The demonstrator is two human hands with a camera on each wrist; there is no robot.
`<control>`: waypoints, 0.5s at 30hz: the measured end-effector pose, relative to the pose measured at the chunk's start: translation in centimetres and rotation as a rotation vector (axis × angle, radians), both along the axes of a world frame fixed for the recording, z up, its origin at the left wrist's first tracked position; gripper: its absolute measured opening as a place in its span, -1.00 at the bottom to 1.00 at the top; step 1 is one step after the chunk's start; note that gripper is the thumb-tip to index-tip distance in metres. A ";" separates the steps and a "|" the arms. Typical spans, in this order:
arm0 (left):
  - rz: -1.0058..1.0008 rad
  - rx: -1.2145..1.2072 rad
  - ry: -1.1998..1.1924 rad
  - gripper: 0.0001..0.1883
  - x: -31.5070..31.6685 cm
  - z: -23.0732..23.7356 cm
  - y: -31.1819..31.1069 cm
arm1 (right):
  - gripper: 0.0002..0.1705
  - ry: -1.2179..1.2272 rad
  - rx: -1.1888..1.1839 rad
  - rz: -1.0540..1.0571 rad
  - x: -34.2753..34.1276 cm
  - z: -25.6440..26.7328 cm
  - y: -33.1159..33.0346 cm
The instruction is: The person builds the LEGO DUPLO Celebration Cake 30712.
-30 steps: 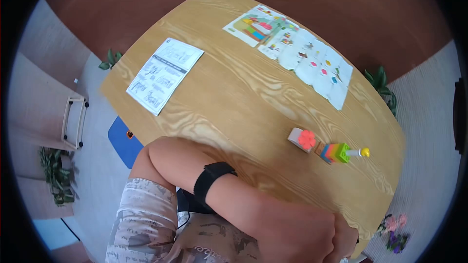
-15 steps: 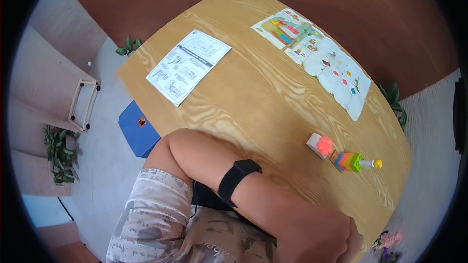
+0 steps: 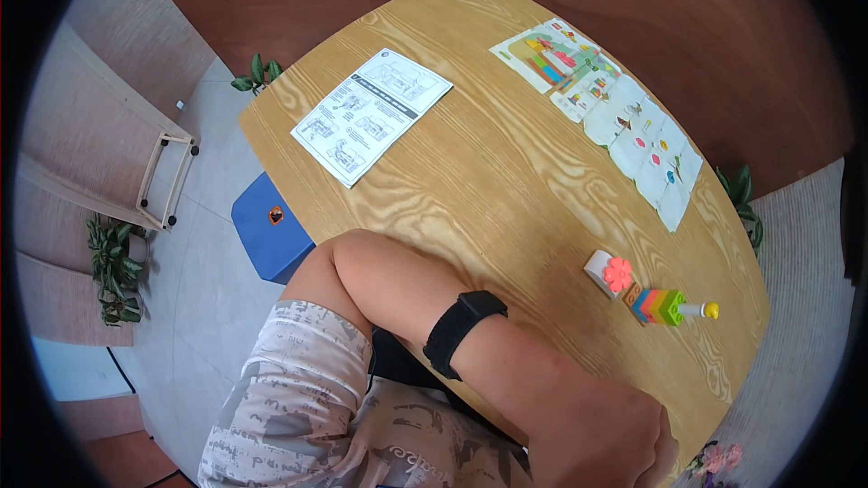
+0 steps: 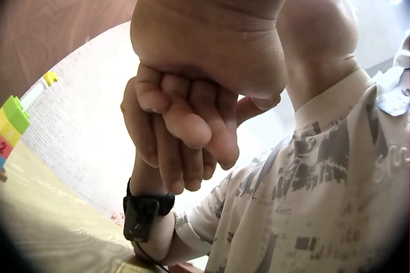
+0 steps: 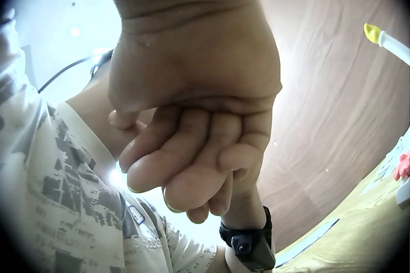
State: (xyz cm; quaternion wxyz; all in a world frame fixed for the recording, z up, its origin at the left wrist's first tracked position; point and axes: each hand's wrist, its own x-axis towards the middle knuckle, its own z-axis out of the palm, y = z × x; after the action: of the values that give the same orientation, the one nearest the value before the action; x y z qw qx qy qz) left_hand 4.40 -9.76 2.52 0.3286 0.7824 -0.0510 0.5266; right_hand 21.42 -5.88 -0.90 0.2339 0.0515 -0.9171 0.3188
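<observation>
My left hand [image 3: 601, 438] lies across the front of my body, past the table's near edge in the head view. It meets my right hand [image 5: 192, 87], which is mostly hidden behind it there. In both wrist views the fingers of the two hands are loosely curled and overlap each other, and no object shows between them. Nearest on the table is a toy brick row [image 3: 655, 305] in brown, blue, red, yellow and green, with a white candle [image 3: 701, 310] with a yellow tip at its end. A white block with a pink flower [image 3: 617, 274] sits beside it.
A printed black-and-white instruction sheet [image 3: 372, 117] lies at the left of the wooden table [image 3: 488, 163]. A creased colour picture sheet [image 3: 624, 131] is spread along the far right edge. A blue stool [image 3: 271, 228] stands by the table's left side.
The head view has turned, so table, sheets and bricks sit further right in it. Both hands stay together at the near edge; the bricks keep their arrangement.
</observation>
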 end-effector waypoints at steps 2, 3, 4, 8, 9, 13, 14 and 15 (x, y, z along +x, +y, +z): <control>-0.012 -0.010 -0.115 -0.62 0.3 -0.1 0.2 | -0.04 -0.001 -0.001 -0.001 0.0 0.0 0.0; -0.018 -0.028 -0.101 -0.61 0.4 -0.2 0.0 | -0.04 -0.002 0.000 -0.003 0.0 0.0 0.0; -0.025 -0.047 -0.088 -0.60 0.4 -0.1 -0.2 | -0.05 -0.003 -0.001 -0.002 0.0 0.0 0.1; -0.048 -0.084 -0.072 -0.60 0.1 -0.2 0.0 | -0.08 -0.005 -0.002 -0.007 0.0 -0.2 0.1; -0.046 -0.087 -0.057 -0.61 -0.2 -0.2 -0.1 | -0.09 -0.004 -0.004 -0.010 -0.1 -0.1 0.2; -0.060 -0.088 -0.011 -0.61 -0.7 -0.3 0.2 | -0.12 -0.009 0.001 -0.012 -0.1 -0.1 0.3; -0.062 -0.088 0.002 -0.62 -1.0 -0.3 0.2 | -0.13 -0.009 0.000 -0.014 -0.1 0.0 0.3; -0.060 -0.088 0.010 -0.62 -1.0 -0.3 0.3 | -0.14 -0.010 0.002 -0.014 -0.1 0.0 0.3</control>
State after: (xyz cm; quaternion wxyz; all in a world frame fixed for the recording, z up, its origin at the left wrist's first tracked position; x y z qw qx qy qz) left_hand 3.40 -9.48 2.22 0.3786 0.7680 -0.0494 0.5142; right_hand 21.29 -5.59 -0.94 0.2313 0.0439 -0.9189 0.3164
